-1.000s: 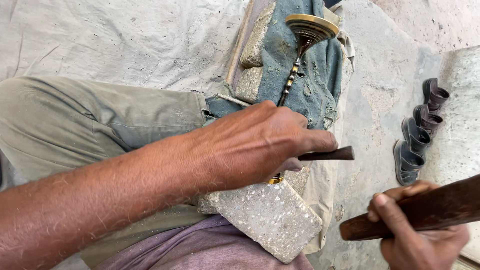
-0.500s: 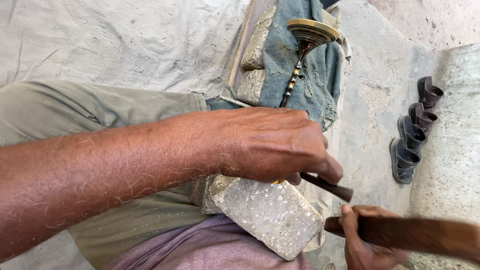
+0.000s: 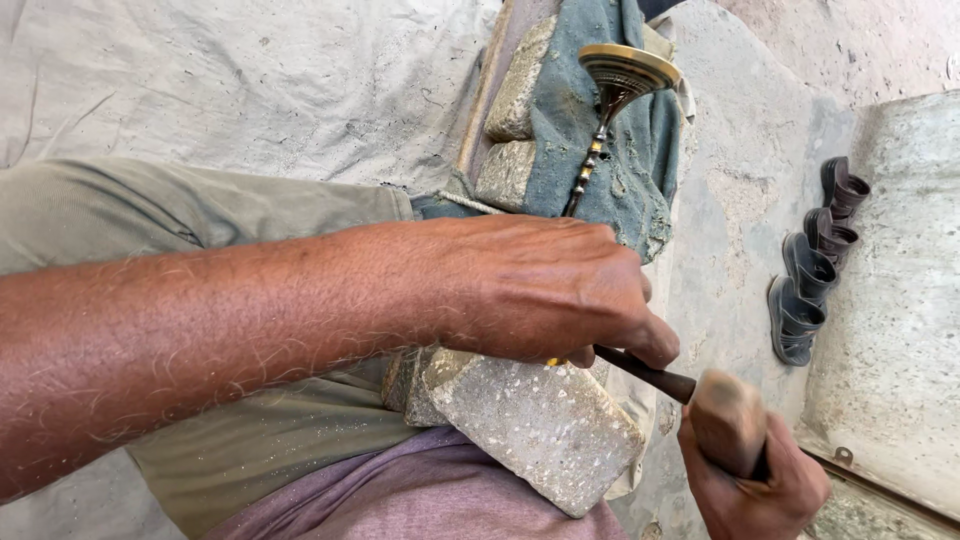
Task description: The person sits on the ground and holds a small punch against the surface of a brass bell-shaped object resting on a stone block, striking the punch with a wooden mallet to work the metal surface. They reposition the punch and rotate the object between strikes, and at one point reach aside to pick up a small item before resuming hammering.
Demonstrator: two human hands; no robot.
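Two hands work: left [image 3: 540,290] clamps chisel [image 3: 645,372], right [image 3: 755,480] grips wooden mallet [image 3: 728,420].

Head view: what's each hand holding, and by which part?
Left hand grips a dark chisel by its shaft, tip hidden under the hand. Right hand holds a wooden mallet just below its head, which meets the chisel's end.

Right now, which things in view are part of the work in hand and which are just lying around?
In use:
- left hand gripping a dark punch
- right hand holding a wooden mallet against the punch's end
- brass stemmed piece lying on blue cloth
- stone block under the left hand

Lying about:
- dark sandals on the concrete floor
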